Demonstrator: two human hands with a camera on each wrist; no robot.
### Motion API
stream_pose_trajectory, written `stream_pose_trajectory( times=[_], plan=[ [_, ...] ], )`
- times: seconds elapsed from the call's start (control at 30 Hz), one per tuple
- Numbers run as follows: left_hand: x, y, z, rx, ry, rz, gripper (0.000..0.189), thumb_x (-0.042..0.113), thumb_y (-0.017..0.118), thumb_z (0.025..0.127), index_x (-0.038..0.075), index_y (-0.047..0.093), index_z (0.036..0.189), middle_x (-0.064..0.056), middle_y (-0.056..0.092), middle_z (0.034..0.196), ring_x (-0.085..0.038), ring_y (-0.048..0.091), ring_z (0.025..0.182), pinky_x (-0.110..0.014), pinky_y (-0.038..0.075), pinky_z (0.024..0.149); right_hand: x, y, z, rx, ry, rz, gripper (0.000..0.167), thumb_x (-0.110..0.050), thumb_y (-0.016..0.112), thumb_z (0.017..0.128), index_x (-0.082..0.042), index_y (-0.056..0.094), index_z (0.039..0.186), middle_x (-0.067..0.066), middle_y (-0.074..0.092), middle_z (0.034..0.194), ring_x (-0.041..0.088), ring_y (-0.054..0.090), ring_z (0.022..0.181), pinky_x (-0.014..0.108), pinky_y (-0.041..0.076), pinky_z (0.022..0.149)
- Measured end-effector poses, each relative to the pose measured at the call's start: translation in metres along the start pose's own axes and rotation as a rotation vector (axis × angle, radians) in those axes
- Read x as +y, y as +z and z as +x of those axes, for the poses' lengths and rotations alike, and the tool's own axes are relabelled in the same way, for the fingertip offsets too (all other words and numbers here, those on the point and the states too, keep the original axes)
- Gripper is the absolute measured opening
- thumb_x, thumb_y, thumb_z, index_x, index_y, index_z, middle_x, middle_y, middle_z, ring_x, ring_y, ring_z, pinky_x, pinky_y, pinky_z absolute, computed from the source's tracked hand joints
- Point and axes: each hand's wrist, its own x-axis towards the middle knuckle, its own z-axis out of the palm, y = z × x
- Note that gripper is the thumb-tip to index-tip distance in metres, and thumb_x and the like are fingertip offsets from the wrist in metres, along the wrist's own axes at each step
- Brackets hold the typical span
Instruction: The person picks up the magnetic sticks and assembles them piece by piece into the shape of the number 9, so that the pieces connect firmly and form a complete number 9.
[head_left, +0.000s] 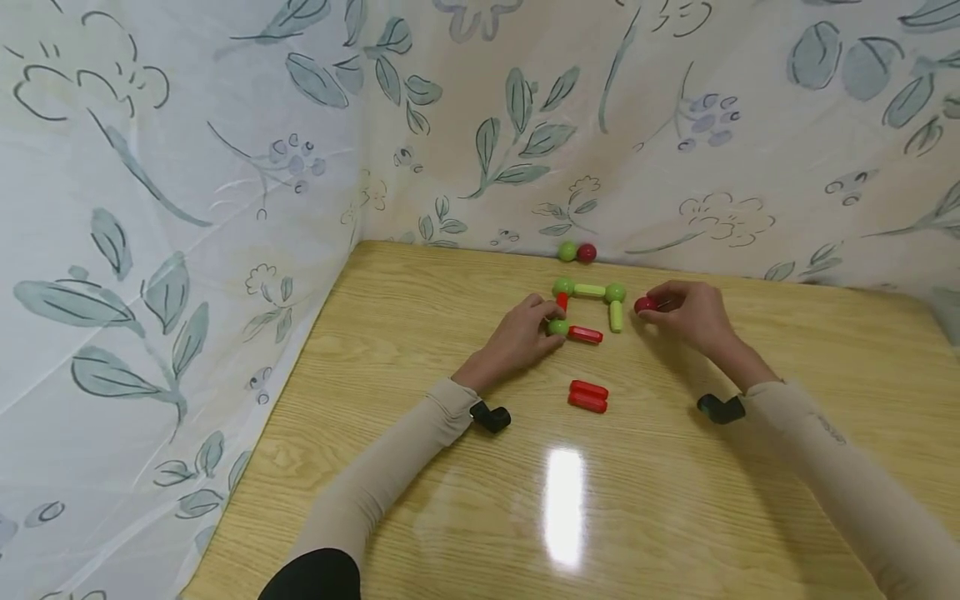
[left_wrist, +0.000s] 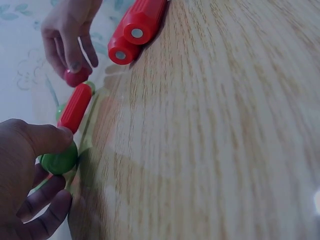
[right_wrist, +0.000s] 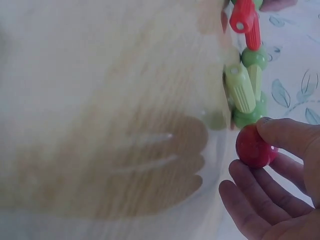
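My left hand [head_left: 517, 337] pinches a green ball [head_left: 557, 327] between thumb and fingers at the frame's near left corner. A red magnetic stick [head_left: 585, 334] extends rightward from this ball, and another red stick [head_left: 562, 302] runs back to a green ball [head_left: 563, 287]. Across the back, a light green stick [head_left: 589, 291] joins that ball to a further green ball [head_left: 615, 292]. From there a second light green stick [head_left: 616, 317] points toward me, its near end free. Just right of the frame, my right hand [head_left: 693, 315] holds a red ball [right_wrist: 254, 146] between thumb and fingertips.
Two red sticks [head_left: 588, 397] lie side by side nearer to me on the wooden table [head_left: 420, 333]. At the table's back edge, a green ball [head_left: 567, 251] and a red ball [head_left: 587, 252] sit together against the leaf-patterned cloth [head_left: 465, 125].
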Motion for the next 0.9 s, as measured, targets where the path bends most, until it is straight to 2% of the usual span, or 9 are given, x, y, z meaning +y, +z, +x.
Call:
stream_pose_trajectory(
  times=[0.2,0.53,0.73,0.9],
  plan=[
    [0.002,-0.002,0.000,0.001,0.001,0.002,0.028,0.024,0.076,0.091,0.014,0.065,0.114,-0.002,0.053,0.105,-0.009,0.053,0.089,-0.018,0.045,0.076,-0.006,0.004,-0.011,-0.023,-0.036,0.013,0.037,-0.020,0.083,0.085,0.002,0.071,0.112,0.019,0.073,0.101,0.031,0.070,0.090,0.014,0.046,0.066],
    [0.004,-0.003,-0.001,-0.015,-0.022,-0.002,0.028,0.024,0.075,0.092,0.014,0.065,0.116,-0.001,0.053,0.107,-0.009,0.053,0.091,-0.019,0.045,0.078,-0.010,0.011,-0.023,-0.042,-0.037,0.010,0.033,-0.017,0.083,0.084,0.001,0.071,0.110,0.016,0.073,0.098,0.029,0.070,0.088,0.018,0.047,0.069],
    [0.004,-0.002,-0.002,-0.006,-0.023,-0.002,0.028,0.024,0.076,0.091,0.013,0.065,0.116,-0.001,0.053,0.106,-0.009,0.054,0.091,-0.019,0.045,0.077,-0.016,0.018,-0.031,-0.033,-0.085,0.034,0.030,-0.011,0.083,0.083,0.003,0.072,0.108,0.017,0.073,0.096,0.031,0.070,0.086,0.014,0.048,0.066],
    [0.004,-0.001,-0.001,-0.002,-0.021,0.008,0.028,0.024,0.075,0.092,0.014,0.065,0.116,-0.001,0.053,0.105,-0.009,0.054,0.090,-0.019,0.045,0.077,-0.020,0.022,-0.034,-0.032,-0.108,0.021,0.031,-0.009,0.083,0.083,0.005,0.071,0.108,0.019,0.072,0.096,0.030,0.069,0.084,0.018,0.050,0.066]
  ],
)
